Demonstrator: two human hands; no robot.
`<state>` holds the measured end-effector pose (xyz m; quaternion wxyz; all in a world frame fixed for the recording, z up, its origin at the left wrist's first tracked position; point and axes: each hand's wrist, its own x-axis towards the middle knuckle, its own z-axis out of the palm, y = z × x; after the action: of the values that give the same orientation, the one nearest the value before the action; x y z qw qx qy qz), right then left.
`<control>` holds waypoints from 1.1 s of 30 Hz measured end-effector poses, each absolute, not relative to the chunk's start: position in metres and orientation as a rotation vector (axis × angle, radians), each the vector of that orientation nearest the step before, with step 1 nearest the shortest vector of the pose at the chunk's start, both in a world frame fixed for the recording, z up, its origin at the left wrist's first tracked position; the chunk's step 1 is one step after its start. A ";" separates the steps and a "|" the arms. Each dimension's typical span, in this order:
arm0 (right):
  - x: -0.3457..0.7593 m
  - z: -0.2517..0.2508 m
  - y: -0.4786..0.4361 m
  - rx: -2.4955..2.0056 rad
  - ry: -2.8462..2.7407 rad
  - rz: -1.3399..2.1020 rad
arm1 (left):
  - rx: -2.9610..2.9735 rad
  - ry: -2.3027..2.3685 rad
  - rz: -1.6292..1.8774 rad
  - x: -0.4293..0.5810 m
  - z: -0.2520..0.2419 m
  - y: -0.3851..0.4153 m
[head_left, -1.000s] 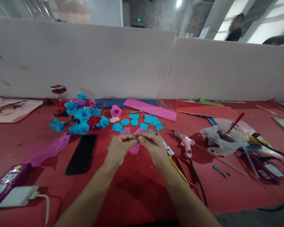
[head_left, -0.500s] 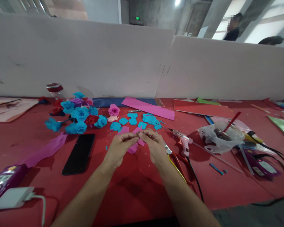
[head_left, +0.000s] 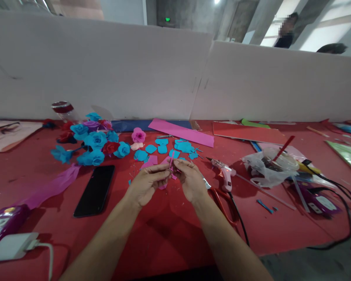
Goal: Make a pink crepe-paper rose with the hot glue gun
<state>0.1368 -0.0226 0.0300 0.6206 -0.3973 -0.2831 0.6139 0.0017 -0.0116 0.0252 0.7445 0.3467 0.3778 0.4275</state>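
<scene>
Between the fingertips of my left hand [head_left: 148, 181] a thin pink paper strip [head_left: 172, 159] stands upright. My right hand [head_left: 190, 177] is closed close against it, its thumb and fingers pinched; whether it also grips the strip is hard to see. Beneath the hands lie pink paper pieces [head_left: 151, 161], partly covered by my fingers. Just beyond them several blue paper petals [head_left: 140, 155] are spread on the red table [head_left: 169, 249]. A pink paper flower [head_left: 138, 135] sits behind the petals.
Blue, red and purple paper flowers [head_left: 95, 140] and a black phone [head_left: 94, 191] lie left. On the right are a glue gun [head_left: 226, 173] with a cord, orange-handled scissors [head_left: 226, 207] and a cup in a plastic bag [head_left: 259, 166]. A white partition [head_left: 90, 70] stands behind.
My fingertips were pressed together over the pink pieces; now they are slightly apart and the thin pink strip shows upright between them. The view has shifted slightly.
</scene>
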 end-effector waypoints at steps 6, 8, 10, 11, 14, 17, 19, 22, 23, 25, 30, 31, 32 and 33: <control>0.138 0.026 -0.022 -0.945 -0.656 1.369 | 0.711 0.782 0.907 0.000 0.027 -0.011; 0.138 0.026 -0.023 -0.966 -0.668 1.339 | 0.669 0.779 0.895 0.000 0.028 -0.011; 0.137 0.027 -0.023 -0.972 -0.691 1.314 | 0.636 0.775 0.886 0.000 0.028 -0.010; 0.137 0.027 -0.024 -0.971 -0.703 1.306 | 0.625 0.769 0.885 0.000 0.028 -0.010; 0.136 0.029 -0.024 -0.979 -0.725 1.300 | 0.592 0.752 0.883 0.000 0.027 -0.009; 0.136 0.029 -0.024 -0.978 -0.738 1.295 | 0.556 0.742 0.863 0.000 0.026 -0.008; 0.137 0.027 -0.023 -0.973 -0.742 1.282 | 0.559 0.750 0.871 0.001 0.025 -0.008; 0.136 0.025 -0.023 -0.991 -0.794 1.226 | 0.639 0.781 0.935 0.003 0.023 -0.010; 0.136 0.025 -0.023 -1.005 -0.828 1.187 | 0.668 0.791 0.960 0.004 0.023 -0.011; 0.135 0.024 -0.023 -1.030 -0.904 1.092 | 0.695 0.812 0.994 0.006 0.023 -0.013; 0.135 0.020 -0.023 -1.088 -1.006 0.952 | 0.682 0.859 1.046 0.010 0.023 -0.014; 0.135 0.019 -0.023 -1.101 -1.030 0.927 | 0.686 0.869 1.058 0.011 0.024 -0.014; 0.136 0.018 -0.023 -1.115 -1.061 0.897 | 0.693 0.879 1.067 0.012 0.025 -0.015; 0.137 0.017 -0.023 -1.133 -1.094 0.863 | 0.700 0.888 1.076 0.013 0.025 -0.015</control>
<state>0.1367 -0.0229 0.0174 0.6232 -0.4933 -0.4764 0.3760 0.0129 -0.0152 0.0252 0.7105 0.3157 0.4004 0.4850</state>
